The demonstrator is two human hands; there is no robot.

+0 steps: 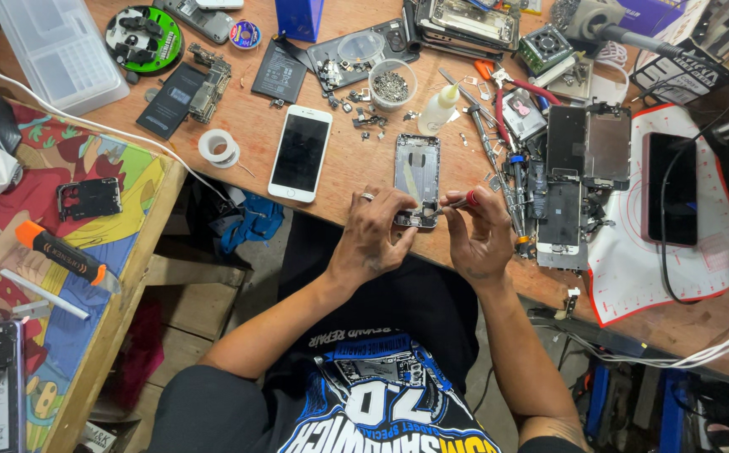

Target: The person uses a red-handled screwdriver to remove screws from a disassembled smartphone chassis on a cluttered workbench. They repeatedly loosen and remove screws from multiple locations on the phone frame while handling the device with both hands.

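We see the opened phone shell [417,179] lying lengthwise near the front edge of the wooden bench [348,172], its lower end just short of the drop. The left hand [374,232] curls over that lower end, fingers pressed on the frame and pinning it. The right hand [479,235] pinches a thin screwdriver [458,202] with a red collar, its tip at the shell's bottom corner. To the left, a white phone [300,153] lies face up, well apart, with bare wood between. On the right, a row of tools and dismantled phone parts [562,205] crowds close beside the right hand, leaving little room there. A small cup of screws [392,85] sits further back.
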